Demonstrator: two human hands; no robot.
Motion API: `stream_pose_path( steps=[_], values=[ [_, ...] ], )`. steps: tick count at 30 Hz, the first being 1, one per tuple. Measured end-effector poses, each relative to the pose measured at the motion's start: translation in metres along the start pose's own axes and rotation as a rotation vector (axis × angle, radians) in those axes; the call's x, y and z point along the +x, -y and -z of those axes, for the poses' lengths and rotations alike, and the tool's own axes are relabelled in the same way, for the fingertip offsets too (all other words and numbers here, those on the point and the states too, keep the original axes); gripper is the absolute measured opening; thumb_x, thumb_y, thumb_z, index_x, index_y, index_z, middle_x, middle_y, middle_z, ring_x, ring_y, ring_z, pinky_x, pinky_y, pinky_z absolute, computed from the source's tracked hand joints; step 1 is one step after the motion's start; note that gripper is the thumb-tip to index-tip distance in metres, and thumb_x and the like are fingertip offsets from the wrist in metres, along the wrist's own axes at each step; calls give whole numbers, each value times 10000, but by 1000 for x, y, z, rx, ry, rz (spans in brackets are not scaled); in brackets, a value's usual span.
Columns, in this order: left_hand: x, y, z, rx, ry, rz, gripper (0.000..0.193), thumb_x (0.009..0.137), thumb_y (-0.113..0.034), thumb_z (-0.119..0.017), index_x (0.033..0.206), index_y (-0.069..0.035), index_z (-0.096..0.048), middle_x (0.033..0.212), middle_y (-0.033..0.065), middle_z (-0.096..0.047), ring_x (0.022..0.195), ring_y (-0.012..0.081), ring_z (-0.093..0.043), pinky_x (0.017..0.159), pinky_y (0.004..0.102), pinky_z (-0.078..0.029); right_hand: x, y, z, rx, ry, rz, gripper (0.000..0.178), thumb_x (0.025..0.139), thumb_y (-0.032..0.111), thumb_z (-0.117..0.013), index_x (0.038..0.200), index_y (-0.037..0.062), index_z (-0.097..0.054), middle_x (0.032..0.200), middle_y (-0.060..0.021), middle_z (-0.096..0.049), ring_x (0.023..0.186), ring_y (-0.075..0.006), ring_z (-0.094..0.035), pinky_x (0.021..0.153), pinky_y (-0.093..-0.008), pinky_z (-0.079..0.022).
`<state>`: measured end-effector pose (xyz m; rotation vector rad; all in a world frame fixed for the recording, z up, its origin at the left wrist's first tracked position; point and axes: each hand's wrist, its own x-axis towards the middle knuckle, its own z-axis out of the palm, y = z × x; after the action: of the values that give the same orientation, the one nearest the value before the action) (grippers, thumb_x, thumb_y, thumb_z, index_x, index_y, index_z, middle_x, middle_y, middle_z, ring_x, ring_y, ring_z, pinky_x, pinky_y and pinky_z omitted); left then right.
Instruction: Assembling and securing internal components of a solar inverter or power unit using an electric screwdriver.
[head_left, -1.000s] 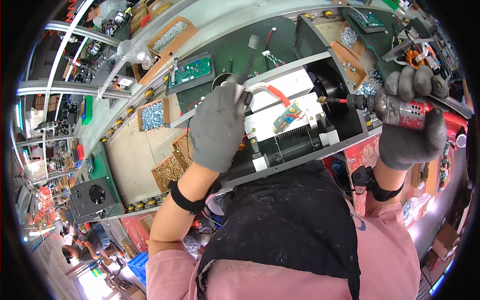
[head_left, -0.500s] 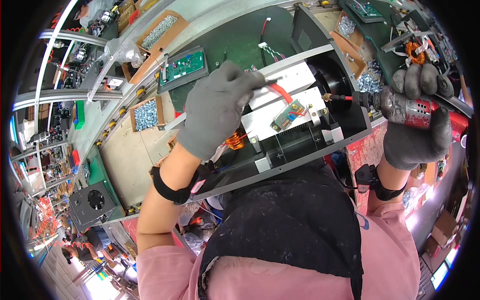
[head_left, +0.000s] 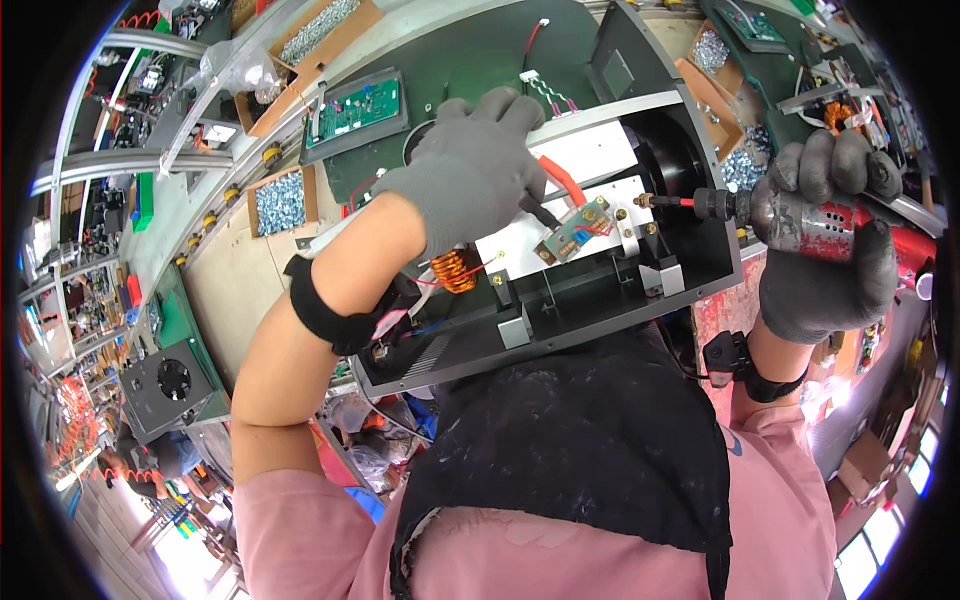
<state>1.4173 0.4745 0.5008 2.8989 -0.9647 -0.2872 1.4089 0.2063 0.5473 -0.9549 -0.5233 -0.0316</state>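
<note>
My left hand (head_left: pixel 475 170), in a grey glove, is over the metal chassis (head_left: pixel 560 335), its fingers closed on a short black cable end (head_left: pixel 541 213). That end points down at the left edge of a small green circuit board (head_left: pixel 578 236). Beside it, a thick red cable (head_left: pixel 563 181) runs to the board, which sits on a white metal heat sink (head_left: pixel 505 247). My right hand (head_left: pixel 815 292), also gloved, grips a worn red and grey power screwdriver (head_left: pixel 800 222). Its bit (head_left: pixel 655 201) points left over the chassis, near the board's right side.
A copper coil (head_left: pixel 455 270) lies inside the chassis at left. Beyond it are a green circuit board in a tray (head_left: pixel 355 112) and a screw box (head_left: pixel 283 203). More loose screws (head_left: pixel 745 160) lie at right. A black fan panel (head_left: pixel 172 392) stands far left.
My left hand has turned, its elbow swinging outward, and the black cable end has moved down from above the red cable to the small board. My right hand and the screwdriver have barely moved.
</note>
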Motion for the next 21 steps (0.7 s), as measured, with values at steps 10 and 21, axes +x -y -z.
stream_pose_path(
  steps=[10, 21],
  values=[
    [14, -3, 1, -88, 323, 93, 96, 789, -264, -655, 846, -269, -732, 1279, 86, -450, 1237, 238, -388, 951, 376, -376, -19, -37, -17, 36, 81, -60, 353, 808, 200, -663, 1099, 86, -499, 868, -100, -461, 787, -227, -509, 688, -392, -477],
    [15, 2, -13, -134, 231, 136, 335, 850, -202, -540, 1111, -13, -630, 1255, 150, -475, 1110, 285, -483, 890, 400, -444, -38, -70, -33, -180, 177, -13, 359, 807, 209, -690, 1061, 56, -488, 912, -156, -551, 741, -192, -580, 640, -307, -511]
  ],
)
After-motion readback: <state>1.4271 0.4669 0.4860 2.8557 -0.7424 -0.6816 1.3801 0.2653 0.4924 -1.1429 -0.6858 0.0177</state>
